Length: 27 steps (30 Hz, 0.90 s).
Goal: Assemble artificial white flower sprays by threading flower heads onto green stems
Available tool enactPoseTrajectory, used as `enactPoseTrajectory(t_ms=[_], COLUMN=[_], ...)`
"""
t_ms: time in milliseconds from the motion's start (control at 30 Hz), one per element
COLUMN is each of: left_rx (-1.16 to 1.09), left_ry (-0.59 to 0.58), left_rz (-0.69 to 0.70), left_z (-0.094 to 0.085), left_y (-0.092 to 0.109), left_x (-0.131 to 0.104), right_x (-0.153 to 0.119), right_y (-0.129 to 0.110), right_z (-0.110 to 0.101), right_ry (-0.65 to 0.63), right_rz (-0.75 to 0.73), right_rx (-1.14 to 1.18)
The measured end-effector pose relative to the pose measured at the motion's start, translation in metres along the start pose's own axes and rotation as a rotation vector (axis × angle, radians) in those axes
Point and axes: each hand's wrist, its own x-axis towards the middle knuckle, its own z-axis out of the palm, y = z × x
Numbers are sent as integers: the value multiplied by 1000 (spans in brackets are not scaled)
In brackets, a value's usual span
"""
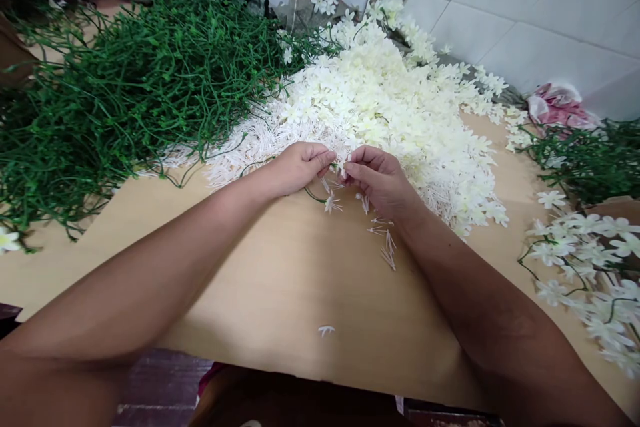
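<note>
Near the middle of the table, my left hand (311,165) pinches a green stem, whose lower branch curves down to a small white flower (331,203). Close to its fingertips, my right hand (373,177) is closed on a small white flower piece (344,165) at the stem's tip. The fingers partly cover where stem and flower meet. Just behind both hands lies a heap of creamy white flowers (385,93), with thin white stamens (280,123) along its left side. A few loose stamens (388,250) lie below my right hand.
A large pile of green stems (165,73) covers the left. Flowered stems (590,260) lie at the right, below more green stems (590,153) and a pink-and-white bag (563,107). A small white piece (327,329) rests near the board's front edge (300,370). Tiled wall (540,7) stands behind.
</note>
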Motion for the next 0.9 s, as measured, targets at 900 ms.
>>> enactPoseTrajectory(t_ms=[900], left_rx=[-74], left_ry=[-46], left_rz=[14], left_z=[5], left_y=[4], left_x=[1], right_x=[-2], right_y=[5], right_z=[1], right_ry=[16], right_rz=[89], right_rx=[44])
